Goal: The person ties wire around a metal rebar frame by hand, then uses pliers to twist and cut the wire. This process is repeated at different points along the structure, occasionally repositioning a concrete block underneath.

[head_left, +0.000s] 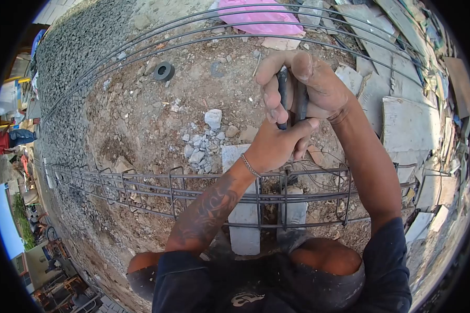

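Note:
My right hand (318,86) is curled round the two dark handles of a hand tool (302,101), with thumb and fingers on opposite sides. My left hand (277,143), below a chain bracelet, is closed just under it, at the lower end of the handles; what it grips is hidden. The tool's head cannot be seen. Beneath my hands a rebar cage (269,198) with square stirrups runs across, above two concrete pieces (244,235). Thin wires (324,169) lie loosely near the cage, right of my left hand.
Long loose rods (193,44) arc across the far side, past a pink sheet (261,15). A dark ring-shaped roll (164,71) lies on rubble. Gravel (68,68) is at left, broken boards (410,122) at right. A person in red (1,142) is at the far left.

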Motion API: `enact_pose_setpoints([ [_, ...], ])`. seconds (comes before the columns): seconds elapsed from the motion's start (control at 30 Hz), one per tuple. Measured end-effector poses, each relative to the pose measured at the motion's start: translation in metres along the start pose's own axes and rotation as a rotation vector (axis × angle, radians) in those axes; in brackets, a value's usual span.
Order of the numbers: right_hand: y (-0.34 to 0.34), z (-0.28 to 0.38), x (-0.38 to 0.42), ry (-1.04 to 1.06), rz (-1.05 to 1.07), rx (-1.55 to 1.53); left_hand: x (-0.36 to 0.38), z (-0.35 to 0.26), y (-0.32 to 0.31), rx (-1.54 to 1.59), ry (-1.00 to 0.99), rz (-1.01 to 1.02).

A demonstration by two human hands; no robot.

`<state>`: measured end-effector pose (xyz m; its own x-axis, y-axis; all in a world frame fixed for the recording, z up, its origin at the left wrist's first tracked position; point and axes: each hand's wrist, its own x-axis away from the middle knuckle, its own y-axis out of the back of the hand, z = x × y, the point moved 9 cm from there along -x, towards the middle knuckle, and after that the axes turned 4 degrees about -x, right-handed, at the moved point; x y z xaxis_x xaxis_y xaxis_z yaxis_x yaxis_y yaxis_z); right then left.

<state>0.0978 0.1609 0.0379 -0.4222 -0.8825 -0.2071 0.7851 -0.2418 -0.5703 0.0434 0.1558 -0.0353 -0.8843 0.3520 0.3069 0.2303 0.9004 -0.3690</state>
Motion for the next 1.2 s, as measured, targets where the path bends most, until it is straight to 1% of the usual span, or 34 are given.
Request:
enact_pose_setpoints([
  [0.03,-0.004,0.004,-0.003,-0.004,-0.006,0.003,0.001,-0.001,0.015,-0.16,-0.091,-0.305],
  [0.07,0.009,0.007,0.0,-0.035,-0.227,0.224,-0.002,0.005,0.01,-0.151,-0.079,-0.298],
  [0.1,0.017,0.012,0.007,-0.077,-0.446,0.447,0.005,-0.012,0.017,-0.353,-0.19,-0.492],
  [0.13,0.005,0.008,0.009,-0.091,-0.456,0.453,0.012,-0.028,0.019,-0.557,-0.31,-0.683],
  [0.17,-0.002,0.017,0.017,-0.075,-0.6,0.78,0.016,-0.033,0.015,-0.601,-0.527,-0.733],
  [0.2,-0.007,0.029,0.025,-0.058,-0.738,1.111,0.016,-0.034,0.012,-0.584,-0.525,-0.723],
  [0.23,-0.005,0.028,0.028,-0.068,-0.77,1.189,0.021,-0.039,0.008,-0.672,-0.55,-0.761],
  [0.27,-0.001,0.027,0.031,-0.083,-0.784,1.202,0.028,-0.046,0.002,-0.76,-0.574,-0.796],
  [0.3,0.009,0.017,0.027,-0.072,-0.713,0.843,0.023,-0.04,0.009,-0.65,-0.38,-0.686],
  [0.33,0.016,0.008,0.021,-0.051,-0.623,0.486,0.026,-0.046,0.02,-0.644,-0.389,-0.683],
  [0.37,0.022,-0.004,0.018,-0.057,-0.513,0.192,0.016,-0.041,0.021,-0.676,-0.299,-0.461],
  [0.4,0.032,-0.009,0.019,-0.052,-0.519,0.188,0.009,-0.032,0.017,-0.703,-0.203,-0.236],
  [0.43,0.028,-0.014,0.011,-0.01,-0.366,0.019,0.002,-0.022,0.012,-0.583,-0.179,-0.013],
  [0.47,0.02,-0.015,0.005,0.026,-0.206,-0.145,0.001,-0.02,0.018,-0.582,-0.187,-0.018],
  [0.5,0.025,-0.02,0.003,-0.019,-0.313,-0.065,0.001,-0.022,0.011,-0.607,-0.206,0.096],
  [0.53,0.026,-0.019,-0.001,-0.022,-0.311,-0.064,0.003,-0.021,0.004,-0.63,-0.217,0.215],
  [0.57,0.023,-0.018,-0.006,-0.038,-0.241,-0.035,0.005,-0.021,0.005,-0.622,-0.212,0.218],
  [0.6,0.02,-0.017,-0.009,-0.057,-0.173,-0.007,0.005,-0.026,0.012,-0.78,-0.146,0.125],
  [0.63,0.026,-0.014,-0.014,-0.015,-0.225,-0.087,0.006,-0.031,0.019,-0.938,-0.08,0.03],
  [0.67,0.031,-0.01,-0.019,-0.018,-0.231,-0.088,0.005,-0.036,0.02,-0.932,-0.077,0.033],
  [0.73,0.038,0.008,-0.026,-0.006,-0.408,-0.12,-0.005,-0.054,0.031,-1.01,-0.136,-0.106],
  [0.77,0.052,0.019,-0.011,0.018,-0.791,0.073,-0.01,-0.062,0.032,-0.938,-0.228,-0.14],
  [0.8,0.025,0.043,-0.011,0.144,-0.792,0.232,-0.011,-0.067,0.03,-0.852,-0.201,-0.09],
  [0.83,0.005,0.062,-0.006,0.302,-1.047,0.48,-0.01,-0.081,0.028,-0.769,-0.174,-0.04],
  [0.87,-0.016,0.077,0.003,0.456,-1.293,0.74,-0.007,-0.093,0.031,-0.705,-0.139,-0.033],
  [0.9,-0.012,0.077,0.018,0.453,-1.329,0.72,-0.004,-0.106,0.033,-0.646,-0.099,-0.025],
  [0.97,-0.014,0.078,0.043,0.35,-1.119,0.915,0.018,-0.139,0.043,-0.353,0.12,-0.194],
  [1.0,-0.01,0.078,0.069,0.352,-1.158,0.903,0.02,-0.145,0.054,-0.384,0.074,-0.031],
  [1.03,-0.003,0.058,0.078,0.165,-0.997,0.769,0.022,-0.148,0.059,-0.409,0.023,0.138],
  [1.07,-0.006,0.033,0.081,-0.004,-0.83,0.635,0.027,-0.141,0.053,-0.423,0.031,0.176],
  [1.1,-0.017,0.026,0.096,0.08,-1.074,1.157,0.038,-0.142,0.053,-0.421,-0.02,0.113],
  [1.13,-0.033,0.022,0.097,0.086,-1.11,1.167,0.049,-0.144,0.053,-0.414,-0.074,0.049],
  [1.17,-0.049,0.013,0.098,0.086,-1.117,1.068,0.054,-0.13,0.043,-0.4,-0.045,0.039],
  [1.2,-0.065,0.006,0.098,0.089,-1.12,0.981,0.059,-0.113,0.025,-0.408,-0.014,0.141],
])
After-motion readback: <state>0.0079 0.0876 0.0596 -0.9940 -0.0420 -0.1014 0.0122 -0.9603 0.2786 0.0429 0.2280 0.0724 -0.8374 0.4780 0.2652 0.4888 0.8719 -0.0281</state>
